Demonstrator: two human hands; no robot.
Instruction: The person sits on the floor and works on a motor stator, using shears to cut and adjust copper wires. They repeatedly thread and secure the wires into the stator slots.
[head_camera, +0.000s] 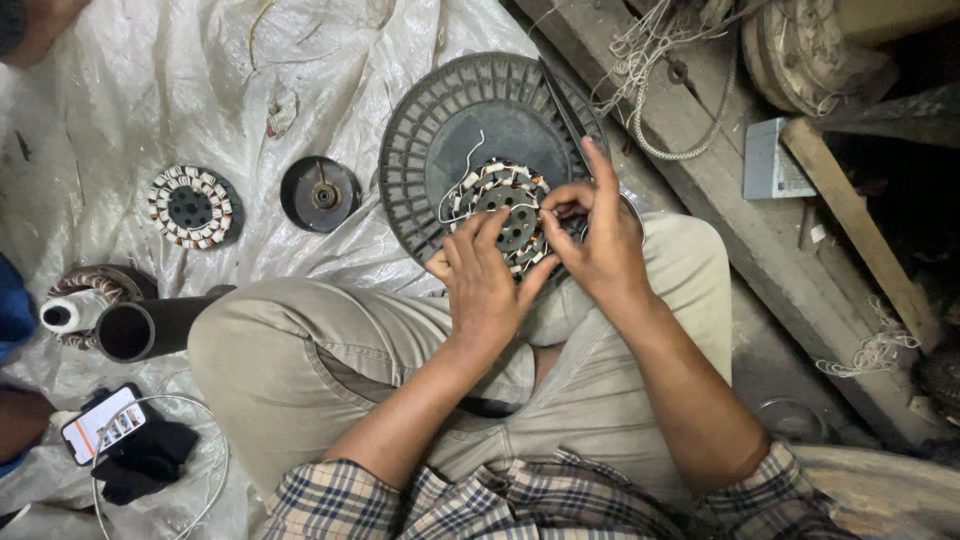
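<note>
I sit cross-legged in khaki trousers with a round wound stator (503, 203) held over my knees. My left hand (484, 283) supports the stator from below, fingers spread on its face. My right hand (596, 237) pinches a thin white wire (459, 178) at the stator's right edge, index finger pointing up. Behind the stator lies a dark round slotted fan cover (433, 130).
A white plastic sheet (150, 90) covers the floor. On it lie a second wound stator (191, 207), a dark round rotor cup (320, 193), a black tube (150, 327), a coil (95, 292) and a phone (102, 424). A wooden beam (760, 250) with string runs along the right.
</note>
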